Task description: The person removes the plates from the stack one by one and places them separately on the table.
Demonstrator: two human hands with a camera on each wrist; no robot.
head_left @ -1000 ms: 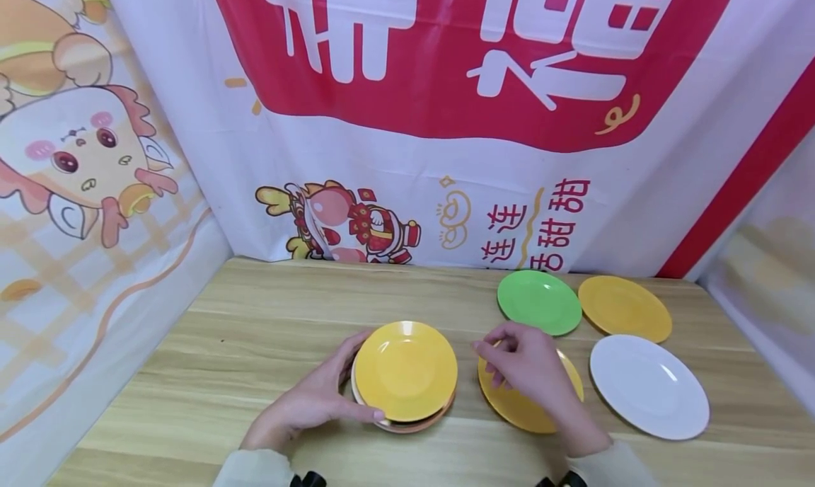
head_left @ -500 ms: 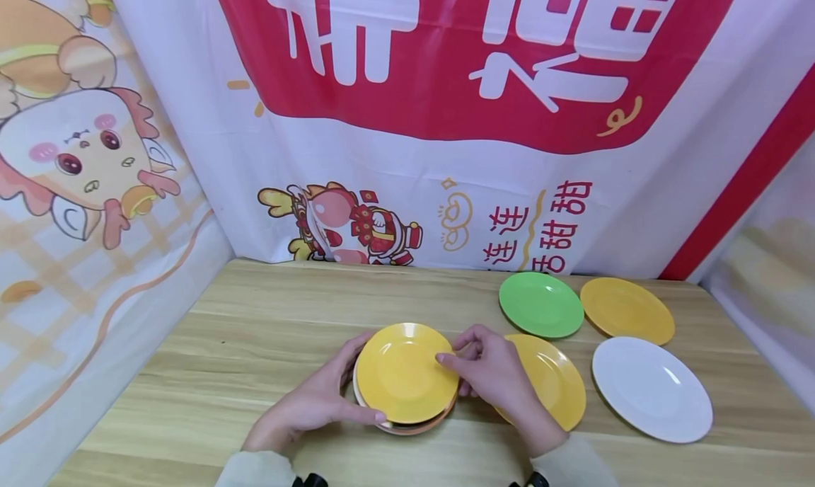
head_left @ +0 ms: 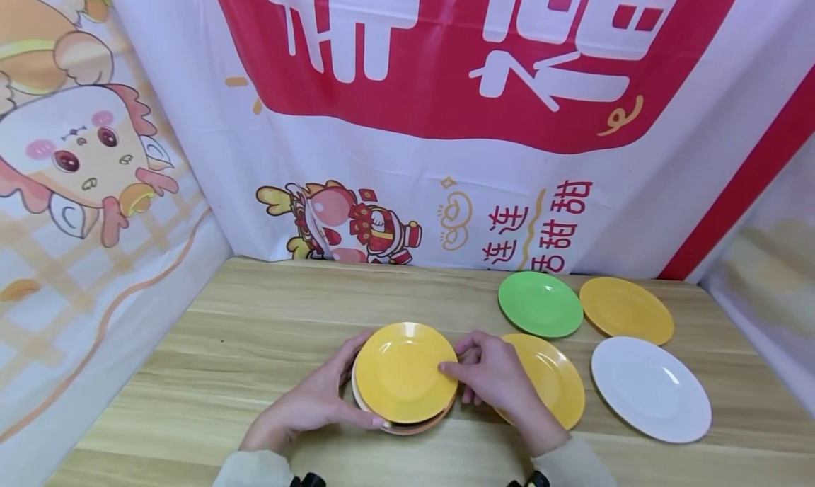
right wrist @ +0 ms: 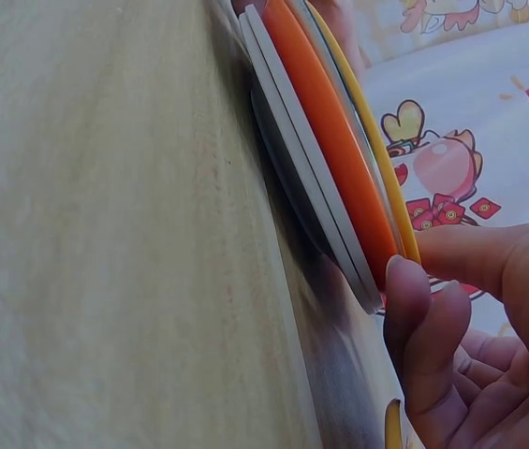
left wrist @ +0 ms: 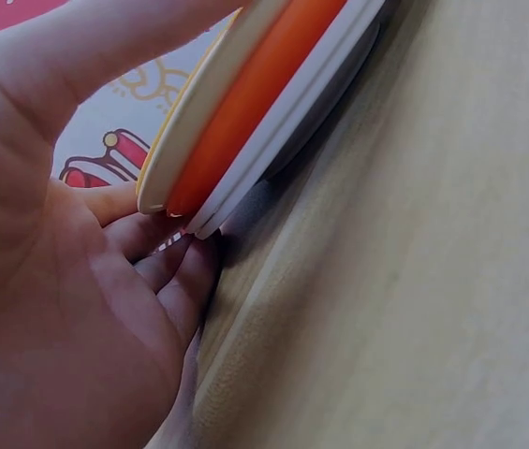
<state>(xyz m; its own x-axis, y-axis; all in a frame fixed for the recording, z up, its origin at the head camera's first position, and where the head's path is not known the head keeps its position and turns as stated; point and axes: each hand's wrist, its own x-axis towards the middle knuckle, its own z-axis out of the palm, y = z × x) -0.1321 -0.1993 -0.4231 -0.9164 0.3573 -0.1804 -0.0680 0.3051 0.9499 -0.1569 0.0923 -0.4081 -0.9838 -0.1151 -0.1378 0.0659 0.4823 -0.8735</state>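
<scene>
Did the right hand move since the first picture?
Yes. Against the green plate, the right hand has moved left, and it now pinches the rim of the stacked yellow plate.

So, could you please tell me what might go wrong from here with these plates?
The stack looks unevenly aligned, so its plates might slide apart if lifted. The right grip meets the top yellow plate only near its rim, so that plate could slip. In the head view, the right wrist overlaps the loose yellow plate beside the stack and might nudge it.
</scene>
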